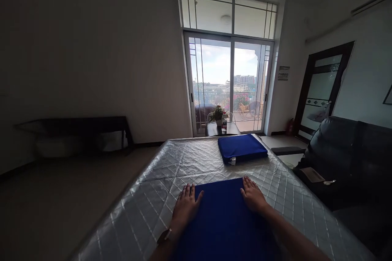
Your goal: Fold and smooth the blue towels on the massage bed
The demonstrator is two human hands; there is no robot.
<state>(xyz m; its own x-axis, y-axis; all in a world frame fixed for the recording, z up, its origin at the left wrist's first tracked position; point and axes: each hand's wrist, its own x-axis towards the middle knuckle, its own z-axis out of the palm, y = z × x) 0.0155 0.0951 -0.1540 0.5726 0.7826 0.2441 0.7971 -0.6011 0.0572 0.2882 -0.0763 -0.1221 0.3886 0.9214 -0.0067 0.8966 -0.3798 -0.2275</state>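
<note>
A flat piece of blue cloth lies in front of me on a table with a silver quilted cover. My left hand rests at the cloth's far left corner, fingers stretched out and thumb on the blue fabric. At the far right corner lies my right hand, flat with its fingers extended. Neither hand grips anything. Farther back on the cover sits a folded stack of blue cloth, with a small white label at its front edge. The near end of the front cloth runs out of view.
Beyond the table stand a small dark table, a potted plant and a bottle, before sliding glass doors. A black sofa is close on the right. Along the left wall is a dark low bench.
</note>
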